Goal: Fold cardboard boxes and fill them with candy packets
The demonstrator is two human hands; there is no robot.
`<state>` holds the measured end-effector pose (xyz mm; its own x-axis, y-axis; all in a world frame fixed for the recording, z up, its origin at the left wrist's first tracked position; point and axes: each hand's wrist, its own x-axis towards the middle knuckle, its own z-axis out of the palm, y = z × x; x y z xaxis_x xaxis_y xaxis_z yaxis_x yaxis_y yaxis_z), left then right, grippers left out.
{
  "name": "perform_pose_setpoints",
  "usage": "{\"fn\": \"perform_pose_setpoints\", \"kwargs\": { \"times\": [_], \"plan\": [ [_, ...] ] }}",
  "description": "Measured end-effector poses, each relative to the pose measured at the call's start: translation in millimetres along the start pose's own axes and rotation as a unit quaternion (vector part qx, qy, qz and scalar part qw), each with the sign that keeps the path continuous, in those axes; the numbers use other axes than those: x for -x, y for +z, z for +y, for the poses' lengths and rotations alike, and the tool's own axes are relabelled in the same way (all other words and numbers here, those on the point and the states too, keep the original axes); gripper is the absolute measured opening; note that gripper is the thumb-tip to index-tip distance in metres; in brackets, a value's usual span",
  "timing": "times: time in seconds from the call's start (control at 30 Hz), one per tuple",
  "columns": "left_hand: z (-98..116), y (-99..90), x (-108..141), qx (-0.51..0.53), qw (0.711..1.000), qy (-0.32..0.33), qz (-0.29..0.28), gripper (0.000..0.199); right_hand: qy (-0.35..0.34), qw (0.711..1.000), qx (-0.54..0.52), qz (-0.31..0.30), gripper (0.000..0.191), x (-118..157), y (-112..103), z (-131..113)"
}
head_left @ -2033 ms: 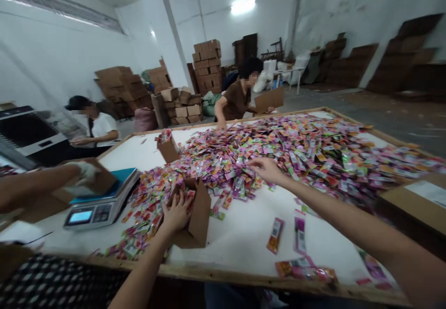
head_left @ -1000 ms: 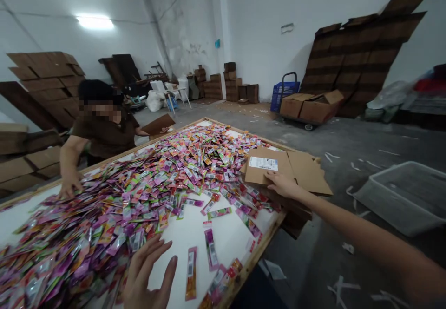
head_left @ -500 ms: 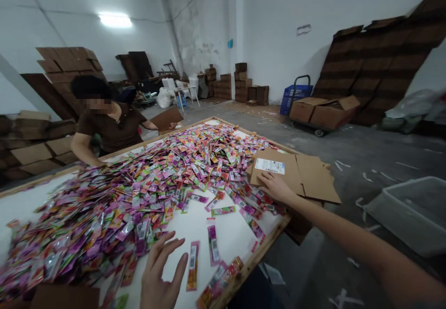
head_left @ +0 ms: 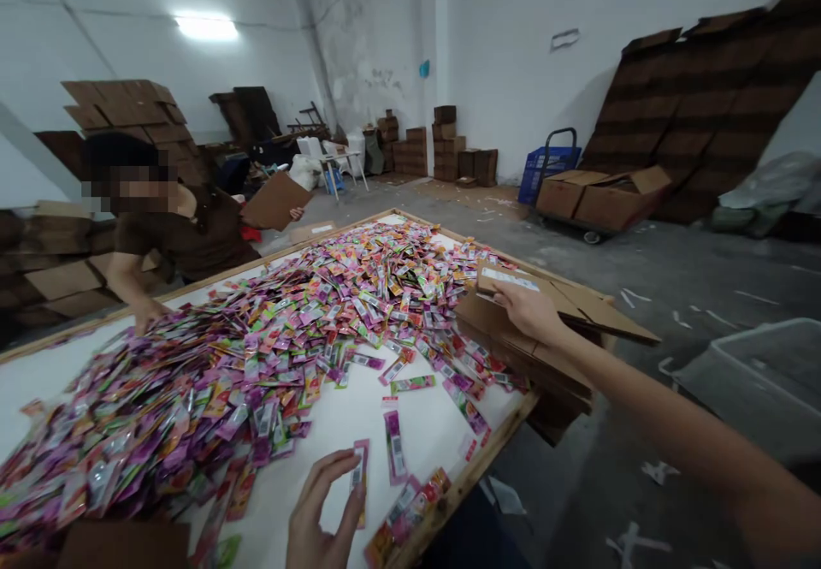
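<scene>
- Cardboard is what my right hand has: fingers curl over the near edge of the top flattened box, thumb under it, so that sheet tilts up off the stack of flat boxes at the right corner of the counter.
- That sheet looks light but broad and floppy along its fold lines. Gripped at one edge like this, I judge the far flaps will sag, so a hold nearer the middle of a long side should keep it flatter.
- It carries a white label on its upper face, just beside my fingers. The surface is dry and rough, so I expect no slipping.
- My left hand is low on the counter, thumb and fingertips pinching one small packet at its edge.
- A packet like this seems nearly weightless, thin and glossy, so it may slide. Pinching the sealed end should hold best.
- More loose packets lie just beside it, and the big colourful heap of packets covers most of the counter.
- Across the heap another person leans in, one hand on the far edge of the pile.
</scene>
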<state>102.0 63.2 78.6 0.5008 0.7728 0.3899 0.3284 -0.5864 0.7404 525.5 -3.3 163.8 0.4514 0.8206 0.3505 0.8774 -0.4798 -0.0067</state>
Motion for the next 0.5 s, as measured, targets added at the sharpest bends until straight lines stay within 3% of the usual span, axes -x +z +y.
{"fn": "perform_pose_setpoints", "kwargs": {
  "times": [0.1, 0.17, 0.27, 0.33, 0.37, 0.43, 0.47, 0.5],
  "plan": [
    [11, 13.6, -2, 0.127, 0.985, -0.097, -0.069, 0.027, 0.058, 0.994, -0.009, 0.088, 0.040, -11, -27, 8],
    [23, 21.0, -7, 0.238, 0.956, -0.152, -0.085, 0.039, 0.034, 0.985, -0.038, 0.163, 0.042, -5, -38, 1],
    [49, 24.2, -25, 0.451, 0.865, -0.202, -0.089, 0.080, -0.131, 0.958, -0.146, 0.208, 0.039, 32, -42, -38],
    [63, 18.6, -41, 0.540, 0.804, -0.235, -0.081, 0.109, -0.328, 0.904, -0.227, 0.156, 0.036, 66, -36, -76],
    [67, 13.4, -47, 0.541, 0.796, -0.266, -0.059, 0.115, -0.432, 0.857, -0.255, 0.120, 0.035, 82, -32, -94],
    [66, -1.6, -52, 0.463, 0.821, -0.333, 0.031, 0.105, -0.565, 0.773, -0.285, 0.051, 0.035, 105, -21, -121],
    [61, -11.4, -49, 0.398, 0.844, -0.349, 0.082, 0.094, -0.580, 0.757, -0.299, 0.033, 0.037, 110, -16, -128],
    [54, -22.3, -42, 0.331, 0.869, -0.347, 0.123, 0.083, -0.549, 0.771, -0.321, 0.032, 0.043, 110, -11, -131]
  ]
}}
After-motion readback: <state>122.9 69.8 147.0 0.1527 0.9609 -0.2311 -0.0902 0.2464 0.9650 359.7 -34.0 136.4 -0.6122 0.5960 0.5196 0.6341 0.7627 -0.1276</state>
